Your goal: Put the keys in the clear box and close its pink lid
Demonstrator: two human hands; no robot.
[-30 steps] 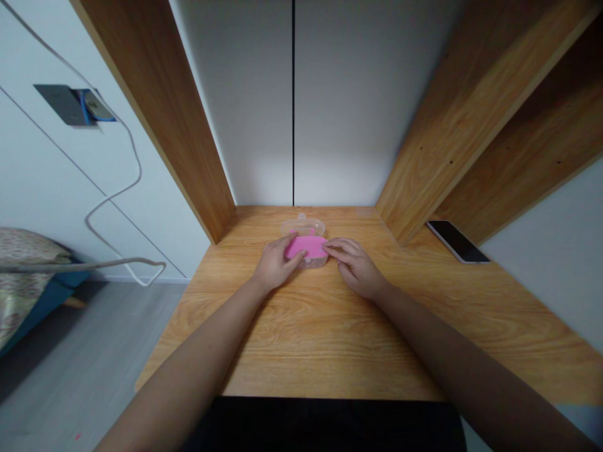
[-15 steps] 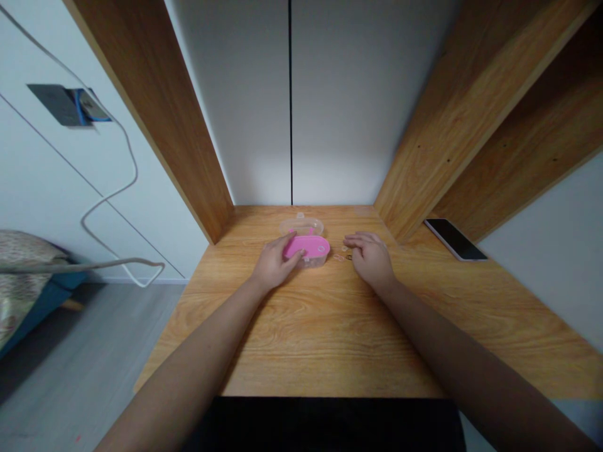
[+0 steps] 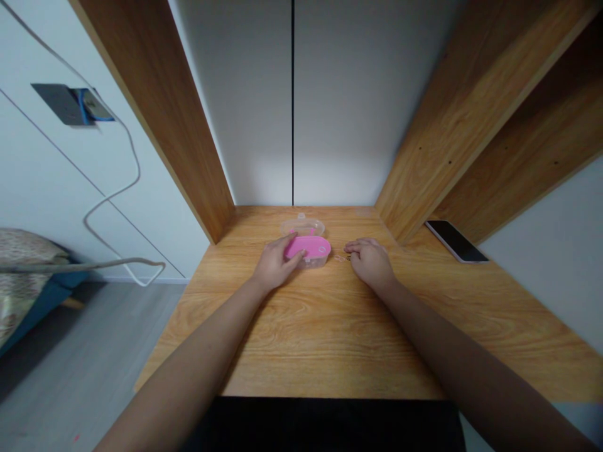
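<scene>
Item: our left hand (image 3: 274,263), fingers spread, lying on the pink lid (image 3: 307,248) of a clear plastic box (image 3: 304,227), long axis left-right, far on the wooden desk (image 3: 301,339). Item: our right hand (image 3: 371,260), curled just right of small rings (image 3: 340,258); any pinch, we cannot tell.

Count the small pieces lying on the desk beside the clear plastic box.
2: a pale one just right of the clear plastic box, and a darker one at the fingertips of the right hand. More may be hidden under that hand.
</scene>
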